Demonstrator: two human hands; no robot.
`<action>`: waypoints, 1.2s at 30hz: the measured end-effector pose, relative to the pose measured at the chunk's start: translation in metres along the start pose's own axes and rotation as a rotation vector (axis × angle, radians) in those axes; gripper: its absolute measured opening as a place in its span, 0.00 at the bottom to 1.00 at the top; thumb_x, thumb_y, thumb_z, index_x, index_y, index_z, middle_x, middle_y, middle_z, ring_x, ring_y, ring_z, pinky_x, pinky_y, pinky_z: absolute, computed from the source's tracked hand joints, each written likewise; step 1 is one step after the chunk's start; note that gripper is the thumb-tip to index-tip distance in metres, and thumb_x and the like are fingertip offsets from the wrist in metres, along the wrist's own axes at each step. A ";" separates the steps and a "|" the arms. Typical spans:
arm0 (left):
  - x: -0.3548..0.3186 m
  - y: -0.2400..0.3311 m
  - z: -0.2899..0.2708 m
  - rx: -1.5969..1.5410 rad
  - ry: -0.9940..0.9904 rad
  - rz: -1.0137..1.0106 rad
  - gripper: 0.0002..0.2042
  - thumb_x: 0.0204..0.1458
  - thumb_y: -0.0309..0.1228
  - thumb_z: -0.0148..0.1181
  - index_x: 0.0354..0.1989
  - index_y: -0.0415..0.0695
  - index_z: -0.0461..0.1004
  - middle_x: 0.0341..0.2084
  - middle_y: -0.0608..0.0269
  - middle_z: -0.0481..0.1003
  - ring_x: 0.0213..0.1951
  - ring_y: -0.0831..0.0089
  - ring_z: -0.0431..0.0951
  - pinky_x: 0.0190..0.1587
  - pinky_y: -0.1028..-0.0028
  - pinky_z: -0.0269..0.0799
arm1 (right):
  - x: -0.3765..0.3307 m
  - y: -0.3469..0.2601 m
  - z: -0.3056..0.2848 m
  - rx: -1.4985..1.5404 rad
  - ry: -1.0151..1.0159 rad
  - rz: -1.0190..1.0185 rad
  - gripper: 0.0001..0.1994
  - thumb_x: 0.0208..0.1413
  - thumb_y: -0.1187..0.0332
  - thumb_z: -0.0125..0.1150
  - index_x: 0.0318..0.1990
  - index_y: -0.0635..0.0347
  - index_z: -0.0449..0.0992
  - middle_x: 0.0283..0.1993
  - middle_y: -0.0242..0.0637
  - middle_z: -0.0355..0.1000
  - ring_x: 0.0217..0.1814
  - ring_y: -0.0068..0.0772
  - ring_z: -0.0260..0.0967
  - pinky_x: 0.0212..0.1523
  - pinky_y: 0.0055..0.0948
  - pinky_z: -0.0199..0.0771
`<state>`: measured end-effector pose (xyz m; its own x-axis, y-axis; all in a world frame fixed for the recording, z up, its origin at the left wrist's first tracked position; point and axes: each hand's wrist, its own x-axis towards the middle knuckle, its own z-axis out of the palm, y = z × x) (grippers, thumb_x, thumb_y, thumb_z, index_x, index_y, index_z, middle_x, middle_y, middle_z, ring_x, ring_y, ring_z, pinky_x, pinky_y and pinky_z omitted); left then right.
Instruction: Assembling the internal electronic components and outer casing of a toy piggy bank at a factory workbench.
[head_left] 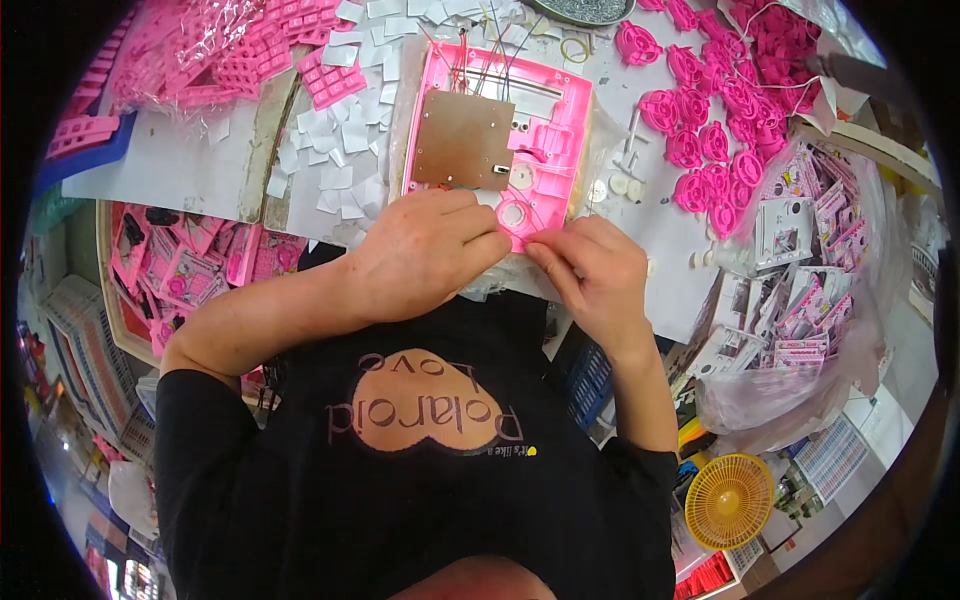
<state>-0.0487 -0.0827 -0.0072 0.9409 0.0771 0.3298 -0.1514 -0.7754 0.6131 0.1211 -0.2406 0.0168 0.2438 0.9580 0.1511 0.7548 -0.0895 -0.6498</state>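
A pink plastic housing [575, 100] lies in front of me with a flat brown circuit board [465, 140] set in its left part. Thin wires [487, 60] rise from its far end. Near its close edge is a pink ring-shaped part [512, 214]. My left hand [435, 245] is closed over the near left corner of the housing, its curled fingers beside the ring; what they hold is hidden. My right hand [598, 270] pinches thumb and forefinger together just right of the ring, at the near edge. Whatever lies between those fingertips is too small to make out.
White paper pieces [340, 140] lie scattered left of the housing. Pink molded parts [700, 110] are heaped at the right, near a plastic bag of printed pieces [790, 270]. Bagged pink keypads [200, 50] sit far left. A metal dish [590, 8] holds small metal pieces.
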 end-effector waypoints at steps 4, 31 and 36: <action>0.001 0.000 -0.001 -0.007 -0.014 -0.003 0.09 0.47 0.27 0.65 0.37 0.44 0.77 0.30 0.63 0.74 0.32 0.63 0.76 0.32 0.65 0.71 | -0.003 0.018 0.004 -0.099 0.039 -0.287 0.11 0.44 0.68 0.76 0.37 0.54 0.84 0.22 0.28 0.67 0.23 0.30 0.66 0.22 0.29 0.64; 0.001 0.001 -0.002 0.175 -0.176 0.179 0.18 0.50 0.32 0.58 0.52 0.48 0.77 0.34 0.68 0.72 0.40 0.67 0.73 0.38 0.68 0.69 | 0.137 -0.005 0.002 -0.197 -0.091 0.199 0.10 0.49 0.64 0.64 0.32 0.63 0.81 0.26 0.47 0.77 0.31 0.51 0.77 0.36 0.44 0.76; 0.014 -0.013 -0.034 -0.136 0.113 -0.215 0.09 0.50 0.31 0.63 0.40 0.48 0.79 0.36 0.59 0.76 0.41 0.59 0.77 0.41 0.62 0.72 | 0.144 0.003 0.008 0.028 -0.100 0.242 0.11 0.50 0.67 0.63 0.32 0.68 0.80 0.25 0.48 0.78 0.28 0.46 0.78 0.33 0.40 0.77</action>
<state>-0.0439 -0.0504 0.0134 0.9171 0.3063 0.2552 0.0014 -0.6426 0.7662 0.1529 -0.1010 0.0307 0.3523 0.9320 -0.0849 0.6644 -0.3130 -0.6787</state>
